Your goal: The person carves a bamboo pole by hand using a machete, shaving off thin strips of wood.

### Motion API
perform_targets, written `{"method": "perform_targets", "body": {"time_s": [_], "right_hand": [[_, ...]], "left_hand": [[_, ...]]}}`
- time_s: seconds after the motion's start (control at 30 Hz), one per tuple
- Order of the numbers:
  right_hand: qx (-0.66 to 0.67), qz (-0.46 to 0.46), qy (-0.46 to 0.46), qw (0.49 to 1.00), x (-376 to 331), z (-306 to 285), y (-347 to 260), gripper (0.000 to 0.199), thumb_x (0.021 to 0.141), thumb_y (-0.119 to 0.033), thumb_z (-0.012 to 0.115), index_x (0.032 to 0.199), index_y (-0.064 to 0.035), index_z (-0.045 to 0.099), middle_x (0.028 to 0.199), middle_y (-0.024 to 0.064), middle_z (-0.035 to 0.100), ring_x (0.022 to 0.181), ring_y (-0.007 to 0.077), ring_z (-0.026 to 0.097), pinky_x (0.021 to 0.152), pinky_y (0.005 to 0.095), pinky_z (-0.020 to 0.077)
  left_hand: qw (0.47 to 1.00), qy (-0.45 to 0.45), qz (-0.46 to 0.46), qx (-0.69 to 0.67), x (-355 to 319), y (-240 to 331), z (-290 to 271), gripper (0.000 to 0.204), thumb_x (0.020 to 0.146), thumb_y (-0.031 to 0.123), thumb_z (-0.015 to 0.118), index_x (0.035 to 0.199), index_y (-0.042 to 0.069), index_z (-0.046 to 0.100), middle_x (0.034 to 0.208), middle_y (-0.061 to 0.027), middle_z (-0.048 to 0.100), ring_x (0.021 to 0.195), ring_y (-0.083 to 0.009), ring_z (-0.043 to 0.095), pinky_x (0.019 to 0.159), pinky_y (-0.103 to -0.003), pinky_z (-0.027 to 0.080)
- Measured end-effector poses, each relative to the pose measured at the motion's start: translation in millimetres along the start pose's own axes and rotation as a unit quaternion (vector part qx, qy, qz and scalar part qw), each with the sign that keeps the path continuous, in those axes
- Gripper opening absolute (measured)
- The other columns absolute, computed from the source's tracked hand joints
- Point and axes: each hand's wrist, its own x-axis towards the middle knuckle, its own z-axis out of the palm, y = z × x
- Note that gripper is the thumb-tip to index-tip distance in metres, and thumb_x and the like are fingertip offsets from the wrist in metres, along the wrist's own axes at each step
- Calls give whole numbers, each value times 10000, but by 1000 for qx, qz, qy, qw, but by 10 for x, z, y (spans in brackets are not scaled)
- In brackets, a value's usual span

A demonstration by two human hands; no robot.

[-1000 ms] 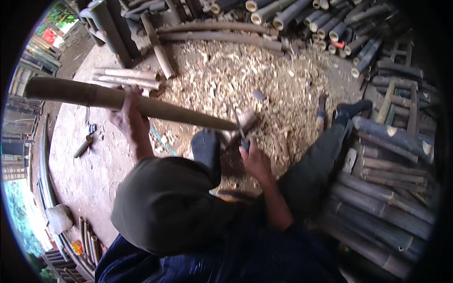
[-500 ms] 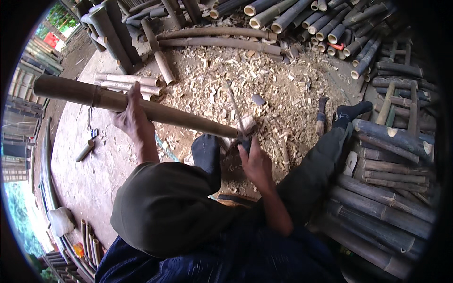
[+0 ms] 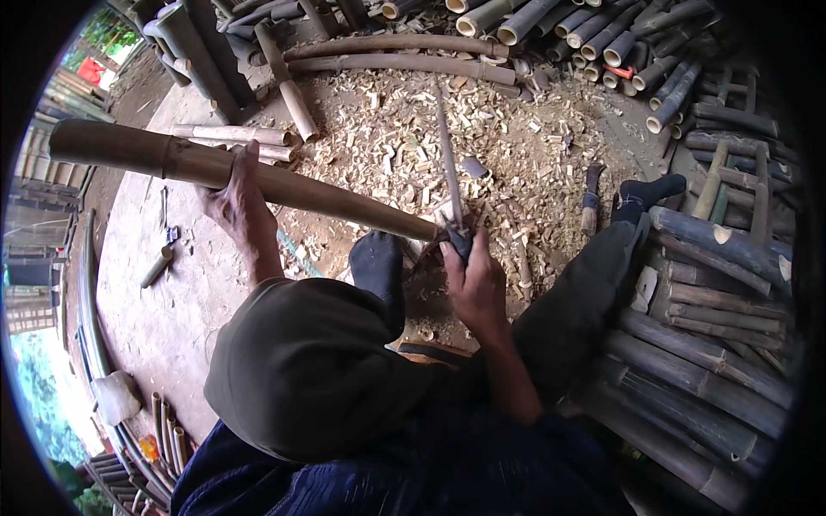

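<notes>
My left hand (image 3: 239,211) is wrapped round a long brown bamboo pole (image 3: 331,199) at about mid-length. The pole slants from the upper left down to its right end, close to my right hand (image 3: 479,288). In that hand, the fingers are closed on the dark handle of a long, narrow-bladed knife (image 3: 449,163), its blade pointing away from me over the shavings. The blade's base is beside the pole's right end; whether they touch I cannot tell. Just below the pole is my foot in a dark sock (image 3: 376,264).
Pale bamboo shavings (image 3: 387,129) cover the ground ahead. A second knife in a sheath or with a wooden handle (image 3: 591,198) lies to the right, near my other foot (image 3: 651,193). Stacked bamboo poles (image 3: 688,361) fill the right side; cut tubes (image 3: 594,39) are piled at the far right.
The knife's blade has swung from foreshortened to stretched out away from me, and my right hand has shifted slightly right. The pole stays in my left hand, nearly in place.
</notes>
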Motion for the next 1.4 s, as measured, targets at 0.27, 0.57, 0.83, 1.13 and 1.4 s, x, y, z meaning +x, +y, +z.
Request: {"method": "perform_targets", "body": {"time_s": [0.27, 0.57, 0.83, 1.13, 1.4], "right_hand": [[-150, 99, -103, 978, 67, 392, 823, 433, 980, -391, 584, 1184, -14, 524, 908, 251, 698, 832, 446, 689, 708, 546, 532], [26, -35, 39, 998, -77, 46, 97, 366, 1012, -351, 570, 1128, -7, 527, 817, 225, 693, 739, 429, 688, 621, 518, 518], [-110, 72, -96, 987, 19, 257, 548, 416, 981, -429, 569, 1120, -39, 527, 893, 244, 694, 850, 462, 679, 741, 552, 518], [-147, 97, -82, 981, -121, 533, 1046, 484, 947, -420, 622, 1246, -51, 530, 914, 282, 691, 850, 466, 684, 750, 552, 538], [-3, 169, -129, 977, -97, 611, 1370, 516, 917, -489, 670, 1023, 14, 630, 808, 171, 675, 793, 327, 687, 712, 434, 517]], "left_hand": [[994, 2, -74, -78, -16, -115, -40, 492, 791, 111, 844, 1174, -49, 580, 1011, -137, 669, 859, -205, 653, 814, -347, 536], [995, -28, -32, -96, 99, -155, -217, 327, 849, 17, 768, 1113, -55, 588, 992, -121, 663, 893, -216, 703, 830, -336, 602], [985, -97, -72, -123, 187, -115, -359, 463, 827, 15, 769, 1226, -17, 535, 1010, -128, 659, 920, -253, 702, 882, -385, 583], [971, -137, -73, -180, -3, -213, -257, 464, 818, 60, 776, 1230, -1, 571, 1036, -106, 667, 983, -217, 658, 928, -388, 530], [891, -421, -142, -92, -687, -651, 209, 1070, 552, 253, 978, 1434, 12, 422, 1373, -187, 514, 1358, -356, 439, 1177, -504, 328]]}}
